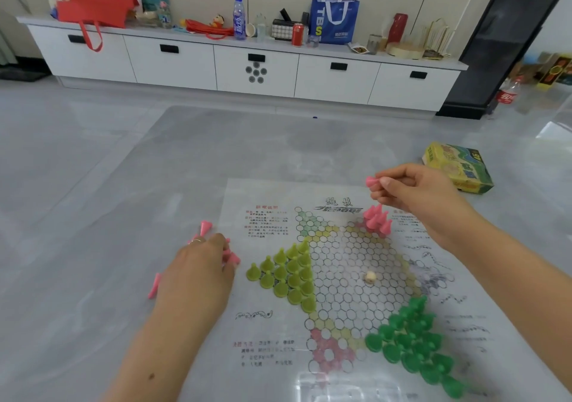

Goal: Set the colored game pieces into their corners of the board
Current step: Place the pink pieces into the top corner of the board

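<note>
Pink game piece is pinched in the fingers of the right hand, held above the far corner of the board, where a small cluster of pink pieces already stands. Yellow-green pieces fill the left corner and dark green pieces the near right one. A small pale die lies mid-board. The left hand rests on the bench beside the board, its fingers curled around loose pink pieces, with more scattered around it. A yellow-green box lies beyond the right hand.
</note>
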A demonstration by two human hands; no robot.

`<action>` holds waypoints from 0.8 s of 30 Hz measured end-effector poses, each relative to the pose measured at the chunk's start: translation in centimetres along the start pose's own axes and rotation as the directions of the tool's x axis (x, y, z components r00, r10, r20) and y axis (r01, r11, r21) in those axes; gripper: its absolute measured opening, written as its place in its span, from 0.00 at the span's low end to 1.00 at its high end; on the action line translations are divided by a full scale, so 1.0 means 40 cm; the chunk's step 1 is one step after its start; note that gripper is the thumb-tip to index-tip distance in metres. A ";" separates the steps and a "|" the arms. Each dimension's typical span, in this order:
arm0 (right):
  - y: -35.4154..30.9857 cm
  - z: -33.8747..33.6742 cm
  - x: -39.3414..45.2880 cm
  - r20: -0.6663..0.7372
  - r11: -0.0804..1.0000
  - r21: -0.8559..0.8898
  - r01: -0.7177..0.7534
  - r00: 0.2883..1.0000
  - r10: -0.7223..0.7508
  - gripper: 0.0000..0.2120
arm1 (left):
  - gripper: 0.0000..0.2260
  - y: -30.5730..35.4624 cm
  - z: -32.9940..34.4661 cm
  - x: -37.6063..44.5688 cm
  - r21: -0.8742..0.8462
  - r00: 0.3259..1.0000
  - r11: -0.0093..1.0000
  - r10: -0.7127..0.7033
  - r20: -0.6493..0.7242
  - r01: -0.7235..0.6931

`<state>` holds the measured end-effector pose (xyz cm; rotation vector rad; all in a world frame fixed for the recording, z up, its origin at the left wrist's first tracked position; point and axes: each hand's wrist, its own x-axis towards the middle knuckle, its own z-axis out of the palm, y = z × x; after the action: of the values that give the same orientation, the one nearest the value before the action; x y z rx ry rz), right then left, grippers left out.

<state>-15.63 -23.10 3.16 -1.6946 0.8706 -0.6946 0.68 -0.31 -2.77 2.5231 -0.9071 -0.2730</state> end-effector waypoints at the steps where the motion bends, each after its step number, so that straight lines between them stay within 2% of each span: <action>1: 0.003 -0.002 0.003 -0.008 0.999 -0.047 0.000 1.000 0.000 0.05 | 0.06 0.001 0.002 0.001 0.000 1.000 1.000 0.007 -0.008 -0.007; 5: 0.012 -0.002 0.010 0.052 0.944 -0.330 0.019 0.999 -0.002 0.04 | 0.08 0.012 -0.005 0.005 -0.038 0.998 0.999 -0.017 -0.064 0.015; 9: 0.039 0.016 0.015 0.084 0.851 -0.521 0.068 0.996 -0.028 0.04 | 0.06 0.020 -0.025 -0.006 -0.179 0.995 0.984 -0.019 -0.097 0.002; 12: 0.062 0.023 0.024 0.049 0.827 -0.558 0.063 0.998 -0.043 0.05 | 0.06 0.033 -0.036 -0.022 -0.282 0.997 0.959 -0.024 -0.071 0.003; 18: 0.076 0.031 0.035 0.038 0.832 -0.551 0.064 0.998 -0.052 0.07 | 0.11 0.060 -0.054 -0.035 -0.365 0.997 0.931 -0.037 -0.075 0.008; 24: 0.085 0.029 0.035 0.048 0.848 -0.525 0.080 0.997 -0.064 0.04 | 0.02 0.061 -0.050 -0.036 -0.413 0.995 0.911 -0.042 -0.091 0.000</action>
<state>-14.64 -24.21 -0.38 -2.2316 1.0460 -0.5011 -1.13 -0.40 0.19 2.1336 -0.6975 -0.3085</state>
